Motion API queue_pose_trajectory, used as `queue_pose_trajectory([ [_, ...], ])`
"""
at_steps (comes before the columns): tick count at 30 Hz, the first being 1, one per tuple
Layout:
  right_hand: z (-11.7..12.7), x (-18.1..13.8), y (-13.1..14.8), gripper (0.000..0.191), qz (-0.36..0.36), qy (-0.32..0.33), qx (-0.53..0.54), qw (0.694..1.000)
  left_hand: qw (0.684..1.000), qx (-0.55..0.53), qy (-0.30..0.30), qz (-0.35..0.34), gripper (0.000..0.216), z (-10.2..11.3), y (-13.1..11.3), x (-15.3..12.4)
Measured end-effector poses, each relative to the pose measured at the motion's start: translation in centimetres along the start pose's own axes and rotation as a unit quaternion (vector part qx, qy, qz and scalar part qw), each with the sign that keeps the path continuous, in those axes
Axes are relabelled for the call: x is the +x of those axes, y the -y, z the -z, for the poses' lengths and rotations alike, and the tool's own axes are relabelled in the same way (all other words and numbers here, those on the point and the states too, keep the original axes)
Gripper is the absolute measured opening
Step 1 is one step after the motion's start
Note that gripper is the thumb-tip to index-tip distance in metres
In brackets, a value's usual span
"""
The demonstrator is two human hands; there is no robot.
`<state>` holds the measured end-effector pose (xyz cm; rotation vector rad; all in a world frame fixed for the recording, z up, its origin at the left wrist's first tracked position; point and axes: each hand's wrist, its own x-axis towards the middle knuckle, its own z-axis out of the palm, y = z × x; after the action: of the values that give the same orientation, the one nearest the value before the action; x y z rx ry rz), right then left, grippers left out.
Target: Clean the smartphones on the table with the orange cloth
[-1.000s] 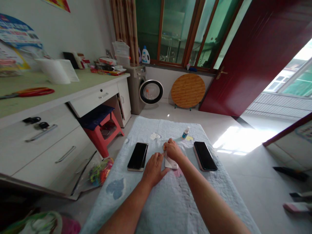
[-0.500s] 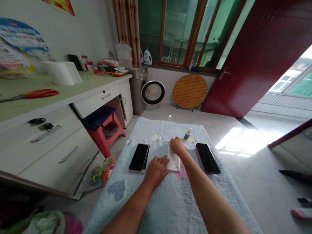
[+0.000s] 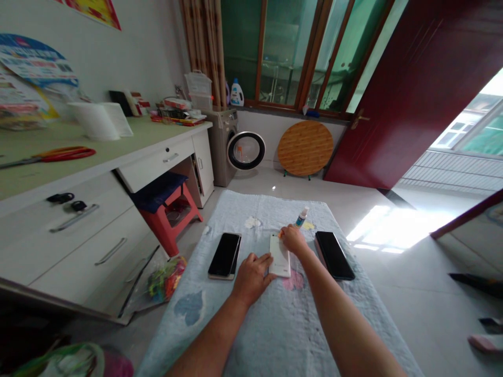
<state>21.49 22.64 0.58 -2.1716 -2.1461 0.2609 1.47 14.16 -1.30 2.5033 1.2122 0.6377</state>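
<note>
On the cloth (image 3: 283, 335) three phones lie in a row: left phone (image 3: 224, 255), middle phone (image 3: 280, 257), right phone (image 3: 334, 255). The left hand (image 3: 251, 277) rests at the middle phone's near left edge, the right hand (image 3: 293, 240) at its far right corner. A small bottle (image 3: 301, 217) stands just behind

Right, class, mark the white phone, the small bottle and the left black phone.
white phone (image 3: 280, 257): head view, middle of its white face.
small bottle (image 3: 301, 217): head view, its body.
left black phone (image 3: 225, 253): head view, centre of its screen.
</note>
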Motion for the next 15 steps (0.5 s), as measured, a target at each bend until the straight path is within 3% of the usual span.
queue_pose_trajectory([
  [6,-0.9,-1.2,-1.8,0.028,-0.043,-0.043,0.026,0.998,1.0,-0.018,-0.002,-0.006,0.044,0.0,0.0,0.0],
  [10,-1.3,-2.0,-0.5,0.029,-0.045,-0.079,0.046,0.995,1.0,-0.019,-0.004,-0.005,0.042,-0.1,0.1,0.0],
  [15,-1.6,-2.9,1.3,0.024,0.006,-0.104,0.086,0.991,1.0,-0.01,-0.004,-0.011,0.043,-0.2,0.1,0.0],
])
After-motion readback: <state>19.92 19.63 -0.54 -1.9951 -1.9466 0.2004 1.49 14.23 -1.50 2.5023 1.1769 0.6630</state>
